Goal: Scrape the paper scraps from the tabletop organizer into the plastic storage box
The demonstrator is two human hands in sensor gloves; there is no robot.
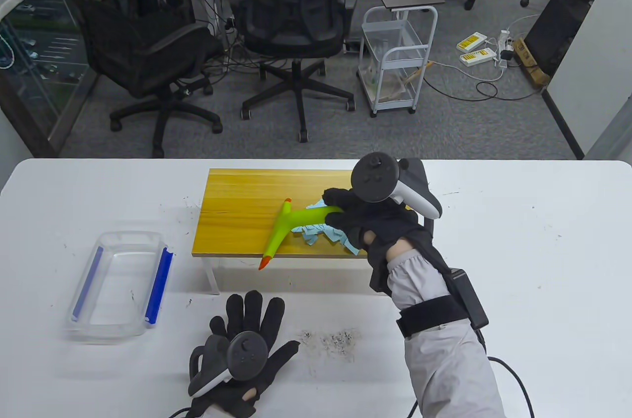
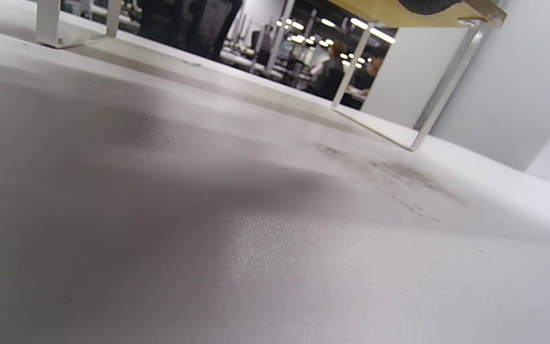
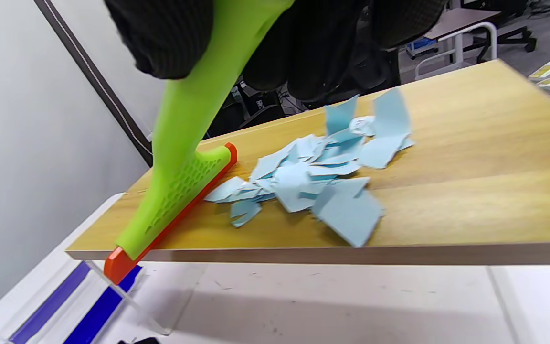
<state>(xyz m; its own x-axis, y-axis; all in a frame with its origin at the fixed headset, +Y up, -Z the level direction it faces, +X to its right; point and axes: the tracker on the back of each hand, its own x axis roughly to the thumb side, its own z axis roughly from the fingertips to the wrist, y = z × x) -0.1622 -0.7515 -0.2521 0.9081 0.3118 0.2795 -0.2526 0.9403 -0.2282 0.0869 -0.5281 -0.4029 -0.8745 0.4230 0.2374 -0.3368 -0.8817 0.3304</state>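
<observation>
Scraps [image 3: 313, 177] are heaped on the organizer [image 1: 237, 210], right of the scraper [image 1: 284, 233] gripped by the right hand [image 1: 365, 220]; the box [image 1: 118, 285] lies leftward, nearer the left hand [image 1: 247, 339], spread flat on the bench [image 1: 543, 289].

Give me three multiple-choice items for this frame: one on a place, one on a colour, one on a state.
1. Where do the paper scraps lie?
A. in the clear box
B. on the wooden shelf
C. on the floor

2. What colour is the scraper handle?
A. green
B. black
C. white

3. What is the left hand doing?
A. lifting the box
B. gripping the scraper
C. resting flat on the table

Answers:
1. B, the scraps sit on the wooden shelf.
2. A, green with an orange edge, held by the right hand.
3. C, fingers spread, palm down on the table.
</observation>
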